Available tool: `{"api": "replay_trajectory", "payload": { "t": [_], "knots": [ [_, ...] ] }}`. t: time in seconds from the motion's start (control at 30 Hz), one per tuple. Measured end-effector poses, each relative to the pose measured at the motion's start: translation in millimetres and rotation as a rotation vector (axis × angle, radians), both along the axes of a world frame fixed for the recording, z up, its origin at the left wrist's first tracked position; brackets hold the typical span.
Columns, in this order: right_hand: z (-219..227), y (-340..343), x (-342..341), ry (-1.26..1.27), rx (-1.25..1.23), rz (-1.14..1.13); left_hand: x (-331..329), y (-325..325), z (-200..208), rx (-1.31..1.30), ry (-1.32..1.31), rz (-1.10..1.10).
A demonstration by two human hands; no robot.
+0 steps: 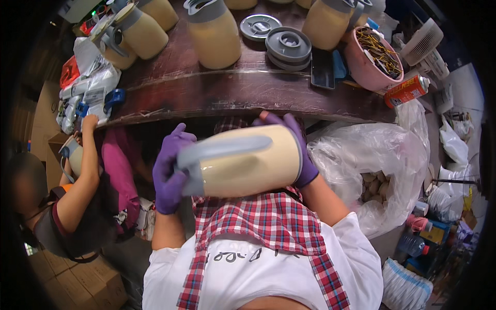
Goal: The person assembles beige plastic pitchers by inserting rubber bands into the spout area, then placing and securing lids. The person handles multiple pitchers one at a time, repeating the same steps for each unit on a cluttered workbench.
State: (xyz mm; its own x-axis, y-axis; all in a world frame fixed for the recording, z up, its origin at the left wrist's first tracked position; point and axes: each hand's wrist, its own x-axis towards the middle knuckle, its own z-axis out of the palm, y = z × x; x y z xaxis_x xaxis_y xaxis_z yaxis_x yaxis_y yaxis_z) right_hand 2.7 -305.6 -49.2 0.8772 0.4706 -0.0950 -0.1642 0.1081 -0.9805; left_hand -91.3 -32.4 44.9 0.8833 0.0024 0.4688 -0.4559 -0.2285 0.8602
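A cream thermos jug (248,168) with a grey handle and grey neck lies on its side in the air before my apron. My left hand (170,175), in a purple glove, grips it at the grey neck end. At the base end my right hand (306,160), also gloved in purple, wraps round the far side; most of its fingers are hidden behind the jug, and one bare fingertip shows. Motion slightly smears the jug.
On the dark red table (170,98) stand several cream jugs (213,39), grey lids (289,45), a pink tub (369,64) of wire ties and a red spray can (407,92). A clear plastic bag (341,150) hangs at right. At left a co-worker's arm (82,191) reaches out beside another jug.
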Motion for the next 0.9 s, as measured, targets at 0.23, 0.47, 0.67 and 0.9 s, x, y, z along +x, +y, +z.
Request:
{"api": "replay_trajectory", "payload": {
  "t": [0.23,0.47,0.67,0.9],
  "knots": [
    [8.8,8.3,-4.2,-0.014,0.286,-0.065,-1.1,1.5,50.6,-0.075,0.262,0.302],
    [-44.8,23.7,19.7,-0.478,-0.014,0.101,31.0,-11.4,116.2,0.794,-0.316,0.052],
    [-8.2,1.6,24.7,0.066,0.029,-0.119,106.5,-4.5,157.6,1.205,-0.581,0.006],
    [125.9,-130.8,56.2,-0.379,-0.046,-0.501,163.1,-21.4,136.3,1.233,-0.503,-0.17]
  ]
}}
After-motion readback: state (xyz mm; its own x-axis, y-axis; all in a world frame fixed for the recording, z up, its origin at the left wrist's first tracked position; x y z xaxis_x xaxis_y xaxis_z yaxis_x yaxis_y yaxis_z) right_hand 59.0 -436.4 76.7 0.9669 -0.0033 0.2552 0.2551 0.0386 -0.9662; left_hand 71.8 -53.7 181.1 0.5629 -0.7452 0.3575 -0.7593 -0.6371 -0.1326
